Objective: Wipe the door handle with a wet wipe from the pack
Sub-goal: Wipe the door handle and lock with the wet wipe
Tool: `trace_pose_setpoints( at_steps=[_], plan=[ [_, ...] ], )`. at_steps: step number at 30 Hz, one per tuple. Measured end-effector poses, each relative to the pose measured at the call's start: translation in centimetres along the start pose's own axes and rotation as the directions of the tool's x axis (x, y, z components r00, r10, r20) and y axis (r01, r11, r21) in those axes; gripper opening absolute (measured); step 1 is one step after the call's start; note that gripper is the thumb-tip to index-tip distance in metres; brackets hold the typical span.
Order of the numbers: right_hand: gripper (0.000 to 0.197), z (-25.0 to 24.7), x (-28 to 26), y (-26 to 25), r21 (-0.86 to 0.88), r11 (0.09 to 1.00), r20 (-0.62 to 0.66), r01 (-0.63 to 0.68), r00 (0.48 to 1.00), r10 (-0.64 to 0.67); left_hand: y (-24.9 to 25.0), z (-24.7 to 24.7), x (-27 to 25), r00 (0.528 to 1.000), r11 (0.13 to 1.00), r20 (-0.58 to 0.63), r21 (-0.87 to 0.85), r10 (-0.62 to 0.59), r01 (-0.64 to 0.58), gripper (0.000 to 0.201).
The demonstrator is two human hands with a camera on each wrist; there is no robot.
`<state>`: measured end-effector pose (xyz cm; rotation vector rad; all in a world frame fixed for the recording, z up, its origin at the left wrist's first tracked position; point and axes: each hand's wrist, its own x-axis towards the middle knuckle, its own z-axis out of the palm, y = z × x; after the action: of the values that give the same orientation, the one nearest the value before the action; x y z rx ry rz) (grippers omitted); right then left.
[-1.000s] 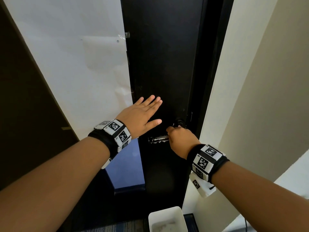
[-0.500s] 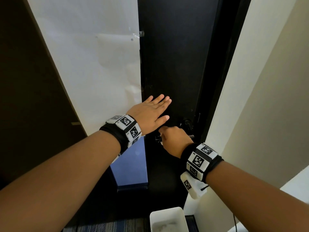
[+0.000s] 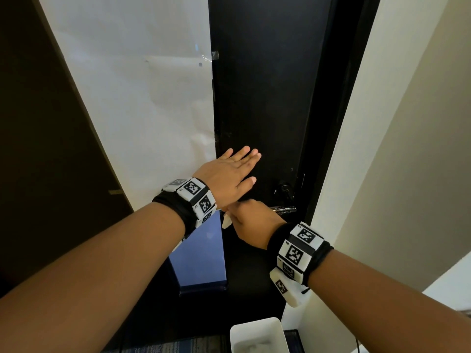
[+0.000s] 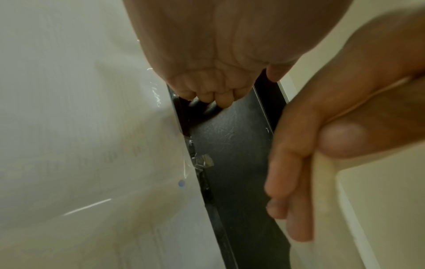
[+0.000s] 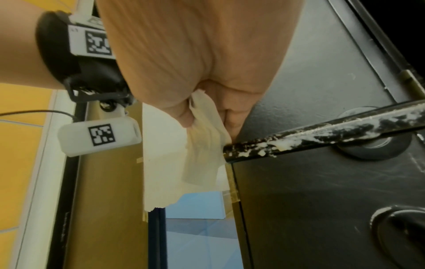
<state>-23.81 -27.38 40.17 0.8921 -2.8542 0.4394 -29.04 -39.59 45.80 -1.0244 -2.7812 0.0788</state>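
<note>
A black lever door handle [image 3: 284,209] [image 5: 322,135] with worn, white-flecked paint sits on the black door [image 3: 260,98]. My right hand [image 3: 251,220] grips a crumpled white wet wipe [image 3: 226,221] [image 5: 204,145] at the handle's free left end, covering most of the lever in the head view. My left hand [image 3: 230,174] lies flat against the door just above it, fingers straight. In the left wrist view the left fingers [image 4: 289,191] stretch along the door, with the fist of the right hand [image 4: 207,54] beside them. The pack of wipes is not in view.
White paper [image 3: 142,98] is taped over the panel left of the door. A cream wall [image 3: 407,149] stands to the right. A white bin [image 3: 258,336] sits on the floor below the handle. A second round lock fitting [image 5: 400,227] is under the handle.
My right hand has slid with the wipe leftward along the lever, from the pivot end to its free end. The left hand stays flat on the door.
</note>
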Motion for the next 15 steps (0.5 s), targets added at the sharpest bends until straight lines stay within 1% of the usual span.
trace_pose_setpoints(
  at_steps=[2, 4, 5, 6, 7, 8, 9, 11, 13, 14, 15],
  plan=[
    [0.021, 0.0, -0.6, -0.5, 0.042, 0.998, -0.025, 0.045, 0.999, -0.044, 0.0, 0.0, 0.0, 1.000, 1.000, 0.005, 0.003, 0.002, -0.002, 0.058],
    [0.024, 0.4, -1.5, -0.7, 0.177, 0.983, -0.070, 0.040, 0.997, -0.028, 0.1, -0.1, -0.1, 1.000, 1.000, 0.011, 0.005, 0.002, -0.002, 0.058],
    [0.026, 0.8, -2.0, -0.7, 0.268, 0.963, -0.107, 0.015, 0.994, 0.014, 0.1, -0.1, -0.1, 1.000, 1.000, 0.012, 0.006, 0.001, -0.001, 0.059],
    [0.027, 1.3, -2.5, -0.7, 0.365, 0.931, -0.149, -0.026, 0.985, 0.086, 0.1, -0.1, -0.1, 1.000, 1.000, 0.014, 0.008, 0.000, 0.000, 0.059],
    [0.026, 1.9, -3.1, -0.5, 0.460, 0.885, -0.186, -0.074, 0.966, 0.178, 0.1, -0.1, -0.1, 1.000, 1.000, 0.016, 0.013, -0.003, 0.003, 0.059],
    [0.026, 2.5, -3.7, -0.2, 0.557, 0.819, -0.190, -0.139, 0.938, 0.289, 0.1, -0.1, -0.1, 1.000, 1.000, 0.019, 0.018, -0.005, 0.005, 0.059],
    [0.026, 3.1, -4.4, 0.3, 0.648, 0.733, -0.166, -0.206, 0.901, 0.400, 0.1, -0.1, 0.0, 1.000, 1.000, 0.021, 0.022, -0.005, 0.005, 0.059],
    [0.028, 4.3, -5.7, 1.8, 0.778, 0.535, -0.058, -0.330, 0.810, 0.584, 0.1, 0.0, 0.0, 1.000, 1.000, 0.020, 0.025, -0.005, 0.004, 0.060],
    [0.030, 5.4, -6.7, 3.8, 0.834, 0.352, 0.041, -0.426, 0.683, 0.729, 0.1, 0.0, 0.0, 1.000, 1.000, 0.017, 0.025, -0.004, 0.003, 0.060],
    [0.030, 5.6, -7.0, 4.9, 0.844, 0.267, 0.085, -0.465, 0.608, 0.789, 0.1, 0.1, 0.0, 1.000, 1.000, 0.017, 0.026, -0.003, 0.002, 0.060],
    [0.029, 5.7, -7.4, 5.9, 0.857, 0.186, 0.126, -0.481, 0.546, 0.828, 0.0, 0.1, 0.0, 1.000, 1.000, 0.018, 0.028, -0.002, 0.001, 0.061]
  ],
)
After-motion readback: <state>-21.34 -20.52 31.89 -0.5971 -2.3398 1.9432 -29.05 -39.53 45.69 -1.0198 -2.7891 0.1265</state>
